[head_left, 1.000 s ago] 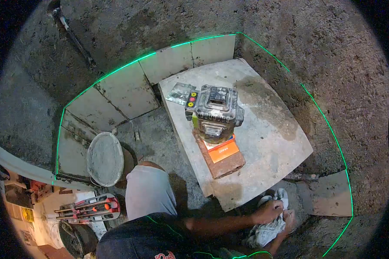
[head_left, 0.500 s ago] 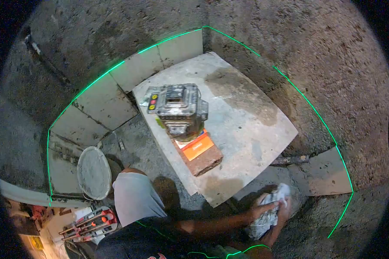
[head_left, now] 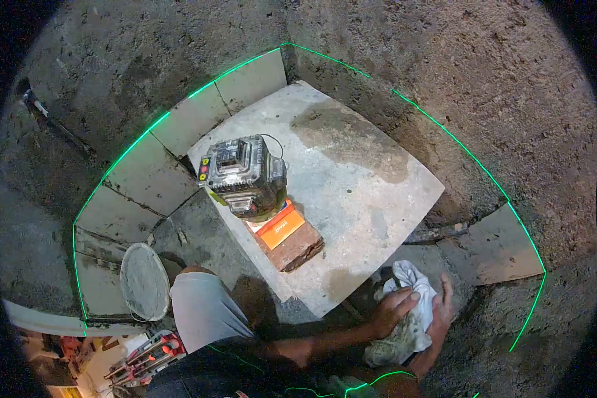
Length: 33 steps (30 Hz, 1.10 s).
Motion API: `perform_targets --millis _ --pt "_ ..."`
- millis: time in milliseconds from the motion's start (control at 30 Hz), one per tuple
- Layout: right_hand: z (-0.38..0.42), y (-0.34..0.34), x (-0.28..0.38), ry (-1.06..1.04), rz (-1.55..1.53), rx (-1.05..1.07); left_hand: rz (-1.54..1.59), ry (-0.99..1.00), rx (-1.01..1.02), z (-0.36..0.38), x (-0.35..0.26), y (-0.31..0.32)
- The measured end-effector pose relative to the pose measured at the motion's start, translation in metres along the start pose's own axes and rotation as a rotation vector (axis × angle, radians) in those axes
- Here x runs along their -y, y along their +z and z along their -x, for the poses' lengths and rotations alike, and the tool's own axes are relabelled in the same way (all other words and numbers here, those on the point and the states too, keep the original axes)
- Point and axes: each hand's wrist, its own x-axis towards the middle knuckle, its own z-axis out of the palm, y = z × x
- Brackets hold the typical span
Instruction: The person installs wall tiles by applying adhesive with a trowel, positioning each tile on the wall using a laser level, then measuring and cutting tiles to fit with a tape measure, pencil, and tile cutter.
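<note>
A crumpled white cloth (head_left: 419, 278) with grey dirty patches is between my hands, low on the right near the large slab's edge. My left hand (head_left: 393, 314) grips it from the left, fingers bent over its front. On the cloth's right side, my right hand (head_left: 439, 321) presses against it with some fingers stretched upward. Part of the cloth is hidden behind the fingers. To the upper left, a laser level (head_left: 242, 176) stands on an orange box (head_left: 282, 229), which rests on a reddish brick (head_left: 300, 249).
The brick lies on a large pale slab (head_left: 358, 219). Wall tiles (head_left: 142, 172) run along the left, and another tile (head_left: 504, 249) is at the right. A bucket (head_left: 144, 282) stands beside my knee. Red-and-grey tools (head_left: 149, 358) lie lower left. A green laser line crosses the rough walls.
The cloth has been turned, with more clean white fabric bunched upward. My right hand's fingers have straightened. My view has shifted, so the laser level appears further left.
</note>
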Motion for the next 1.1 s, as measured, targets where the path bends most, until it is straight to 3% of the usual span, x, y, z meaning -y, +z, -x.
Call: perform_targets --millis 33,67,200,333,400,433,467,533,667,800,900,1000,1067,1100 --pt "-0.005 0.004 -0.002 -0.004 0.030 0.014 0.089 -0.176 0.053 -0.004 -0.025 -0.007" --pt "-0.004 -0.005 -0.008 0.002 0.162 0.015 0.084 -0.175 0.050 -0.010 -0.036 -0.008" --pt "0.005 -0.046 -0.031 0.028 0.467 -0.031 0.076 -0.079 0.068 -0.022 -0.077 -0.003" --pt "0.017 -0.064 -0.047 0.028 0.568 -0.088 -0.283 0.025 0.140 -0.038 -0.133 -0.010" --pt "0.011 -0.063 -0.048 -0.018 0.569 -0.135 -0.487 0.147 0.159 -0.033 -0.151 -0.012" --pt "0.002 -0.062 -0.044 -0.058 0.558 -0.159 -0.500 0.317 0.052 -0.032 -0.160 -0.015" --pt "-0.011 -0.056 -0.034 -0.106 0.545 -0.186 -0.507 0.317 0.037 -0.035 -0.176 -0.024" --pt "-0.038 -0.042 -0.006 -0.221 0.512 -0.229 -0.843 0.657 -0.140 -0.046 -0.208 -0.052" --pt "-0.105 0.013 0.055 -0.475 0.490 -0.188 -0.675 0.624 -0.048 -0.026 -0.243 -0.101" --pt "-0.168 0.096 0.094 -0.619 0.585 0.040 -0.597 0.454 -0.004 0.022 -0.275 -0.137" --pt "-0.198 0.170 0.107 -0.617 0.789 0.295 -0.708 0.438 -0.032 0.066 -0.272 -0.169" --pt "-0.193 0.239 0.133 -0.806 0.833 0.627 -0.665 0.359 -0.128 0.110 -0.278 -0.204" --pt "-0.220 0.238 0.144 -1.139 1.093 0.407 -0.674 0.325 -0.216 0.135 -0.286 -0.231" --pt "-0.205 0.245 0.156 -1.032 0.926 0.360 -0.656 0.351 -0.287 0.145 -0.289 -0.246"
